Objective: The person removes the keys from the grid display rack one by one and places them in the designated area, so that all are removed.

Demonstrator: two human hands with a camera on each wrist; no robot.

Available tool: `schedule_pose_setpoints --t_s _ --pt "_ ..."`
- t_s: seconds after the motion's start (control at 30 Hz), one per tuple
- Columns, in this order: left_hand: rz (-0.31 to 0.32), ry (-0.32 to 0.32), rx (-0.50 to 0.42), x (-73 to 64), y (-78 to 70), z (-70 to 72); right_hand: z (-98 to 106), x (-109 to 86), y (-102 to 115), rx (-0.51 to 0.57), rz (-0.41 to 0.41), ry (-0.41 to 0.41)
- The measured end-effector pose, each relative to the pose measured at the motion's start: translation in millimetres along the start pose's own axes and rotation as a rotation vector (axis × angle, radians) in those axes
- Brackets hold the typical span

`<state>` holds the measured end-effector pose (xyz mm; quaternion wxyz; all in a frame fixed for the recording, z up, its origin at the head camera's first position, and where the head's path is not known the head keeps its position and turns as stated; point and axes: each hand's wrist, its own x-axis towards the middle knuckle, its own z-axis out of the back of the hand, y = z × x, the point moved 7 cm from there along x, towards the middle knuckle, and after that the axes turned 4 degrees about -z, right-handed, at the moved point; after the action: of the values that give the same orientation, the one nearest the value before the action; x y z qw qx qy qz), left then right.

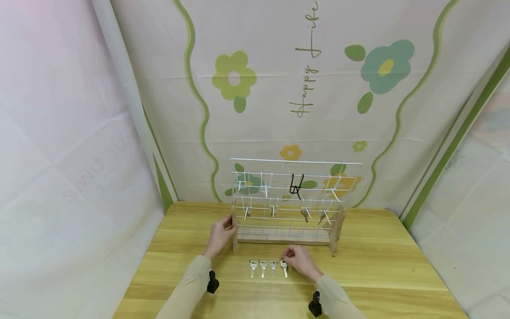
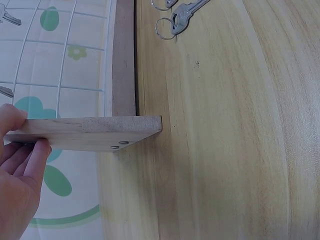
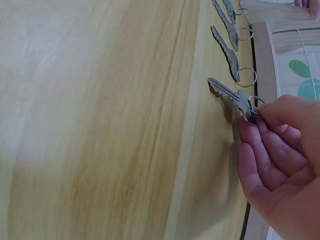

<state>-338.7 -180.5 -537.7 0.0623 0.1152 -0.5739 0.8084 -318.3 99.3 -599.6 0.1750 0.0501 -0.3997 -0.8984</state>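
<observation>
My left hand (image 1: 219,237) grips the left wooden side piece (image 2: 85,131) of a white wire rack (image 1: 296,161), its thumb on one face and its fingers on the other. In front of the rack my right hand (image 1: 301,260) pinches the ring of the rightmost silver key (image 3: 232,95) between thumb and index finger. That key's blade is tilted just off the table in the right wrist view. Several more keys (image 1: 263,267) lie in a row to its left, each with a ring. Other keys (image 1: 272,210) hang from white hooks on the rack's lower wires.
Higher on the rack are several white hooks (image 1: 266,190) and one black hook (image 1: 295,189). A wooden bar (image 1: 283,238) joins the side pieces at the bottom. Wood-grain tabletop (image 1: 378,266) extends around it, with printed fabric walls (image 1: 271,119) behind and at both sides.
</observation>
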Motion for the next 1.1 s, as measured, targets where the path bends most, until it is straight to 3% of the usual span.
schedule_pose_setpoints --t_s 0.33,0.83,1.1 --pt "-0.023 0.008 0.008 -0.6 -1.0 -0.2 1.3 -4.3 6.7 0.012 -0.004 -0.009" --pt "-0.008 0.008 0.002 -0.5 -2.0 -0.4 -2.0 -5.8 4.3 -0.015 -0.005 -0.012" --pt "0.004 0.010 0.009 -0.8 1.6 0.2 0.2 -6.0 8.4 0.059 -0.033 -0.002"
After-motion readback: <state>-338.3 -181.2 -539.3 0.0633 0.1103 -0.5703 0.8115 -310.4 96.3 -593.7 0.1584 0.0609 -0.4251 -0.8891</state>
